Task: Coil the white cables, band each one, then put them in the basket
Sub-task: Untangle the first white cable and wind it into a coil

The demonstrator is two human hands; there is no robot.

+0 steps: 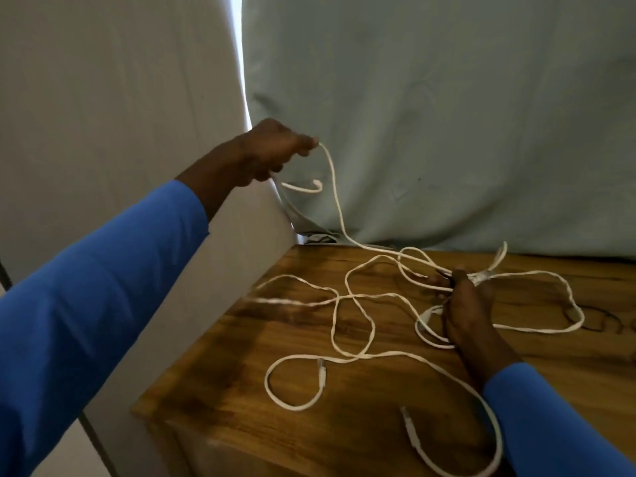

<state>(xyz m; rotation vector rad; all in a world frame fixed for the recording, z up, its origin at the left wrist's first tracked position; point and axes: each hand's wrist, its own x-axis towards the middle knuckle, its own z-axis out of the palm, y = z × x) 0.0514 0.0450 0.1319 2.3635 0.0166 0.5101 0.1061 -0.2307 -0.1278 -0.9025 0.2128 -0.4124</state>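
Note:
Several white cables (354, 297) lie tangled in loose loops on a wooden table (241, 407). My left hand (268, 153) is raised above the table's far left corner and pinches one white cable (335, 194), which hangs down from it to the tangle; a short end curls below the hand. My right hand (464, 311) rests on the table at the right and grips a bunch of cable strands near a knot-like crossing (481, 277). Two plug ends (321, 371) (409, 428) lie near the front. No basket is in view.
A pale green cloth (447, 115) hangs behind the table and a white panel (103, 98) stands at the left. Thin dark bands (599, 320) lie on the table at the far right. The table's left edge drops off beside the white panel.

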